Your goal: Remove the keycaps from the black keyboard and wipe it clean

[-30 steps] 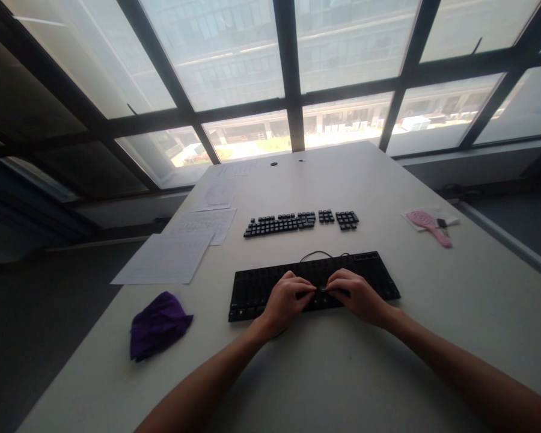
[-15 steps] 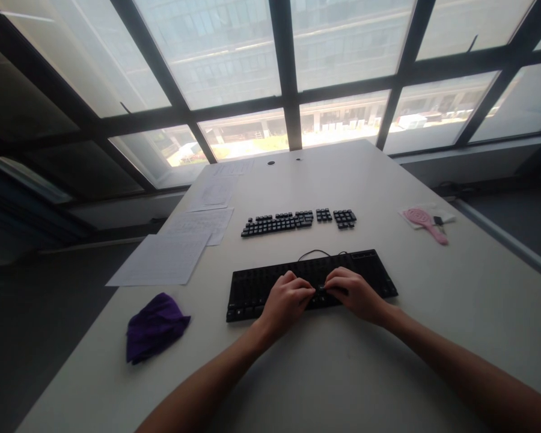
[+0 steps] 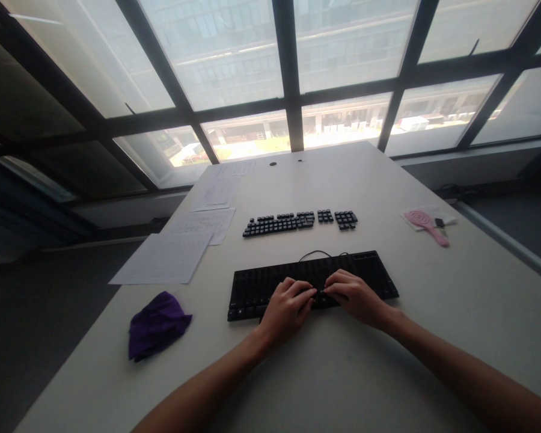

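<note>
A black keyboard (image 3: pixel 256 288) lies on the white table, its upper area mostly bare of keycaps, with some keys in its front row. Over its middle front, my left hand (image 3: pixel 291 304) is closed, thumb and fingertips drawn together. My right hand (image 3: pixel 349 293) pinches from the other side, and a small dark keycap shows at its fingertips. The two hands' fingertips almost meet there. Whatever is between the left fingers is too small and dark to make out. Behind the keyboard, loose black keycaps (image 3: pixel 279 224) lie grouped in rows like a keyboard layout.
A crumpled purple cloth (image 3: pixel 158 325) lies left of the keyboard. Printed paper sheets (image 3: pixel 162 258) run along the table's left edge. At the right, a pink hairbrush (image 3: pixel 426 225) and a small dark item rest on clear plastic. Windows stand beyond the table (image 3: pixel 333 180).
The fingertips of both hands have shifted slightly over the same part of the keyboard, and the left hand has turned a little. The whole view has moved slightly.
</note>
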### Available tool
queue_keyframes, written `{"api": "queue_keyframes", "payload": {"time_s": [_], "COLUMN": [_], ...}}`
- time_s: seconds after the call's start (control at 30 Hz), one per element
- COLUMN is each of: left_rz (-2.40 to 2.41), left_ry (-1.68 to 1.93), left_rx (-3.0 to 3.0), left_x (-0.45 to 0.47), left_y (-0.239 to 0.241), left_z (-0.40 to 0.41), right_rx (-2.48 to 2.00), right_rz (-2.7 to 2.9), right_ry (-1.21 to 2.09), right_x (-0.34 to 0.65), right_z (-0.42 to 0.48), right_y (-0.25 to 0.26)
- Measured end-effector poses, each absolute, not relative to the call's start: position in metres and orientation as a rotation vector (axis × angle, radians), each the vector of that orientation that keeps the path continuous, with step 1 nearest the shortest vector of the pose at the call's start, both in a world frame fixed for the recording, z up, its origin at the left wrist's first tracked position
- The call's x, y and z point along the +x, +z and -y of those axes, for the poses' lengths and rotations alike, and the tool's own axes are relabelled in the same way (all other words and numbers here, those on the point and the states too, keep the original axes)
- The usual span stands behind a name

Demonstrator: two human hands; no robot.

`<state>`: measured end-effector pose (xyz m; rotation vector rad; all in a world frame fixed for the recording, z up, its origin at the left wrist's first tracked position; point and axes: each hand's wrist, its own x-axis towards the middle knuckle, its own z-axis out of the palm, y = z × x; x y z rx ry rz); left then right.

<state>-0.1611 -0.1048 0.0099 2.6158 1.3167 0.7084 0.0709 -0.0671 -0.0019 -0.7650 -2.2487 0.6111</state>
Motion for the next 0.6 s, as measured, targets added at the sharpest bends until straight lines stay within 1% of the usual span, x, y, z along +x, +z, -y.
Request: {"api": "queue_keyframes", "payload": {"time_s": [0.17,0.37,0.6], "left_rz": [-1.262,-1.268,-1.258], "left_ry": [0.665,0.67,0.622], "left_rx": [2.651,2.615,2.707], "left_x": [-0.1557,-0.1556,-0.1553], "left_y": [0.0117,0.0101,0.0091], "left_z": [0.1024,0.1008,0.1038], "right_rx": [-0.787,-0.854,-0.831], "right_rz": [2.205,2.111,2.184], "right_ry": [0.599,0.678,0.556], "right_x": [0.0697,0.0682,0.0659], "right_z": [0.0682,0.0668,0.0696], "right_y": [-0.0035,-0.0076,-0.0043]}}
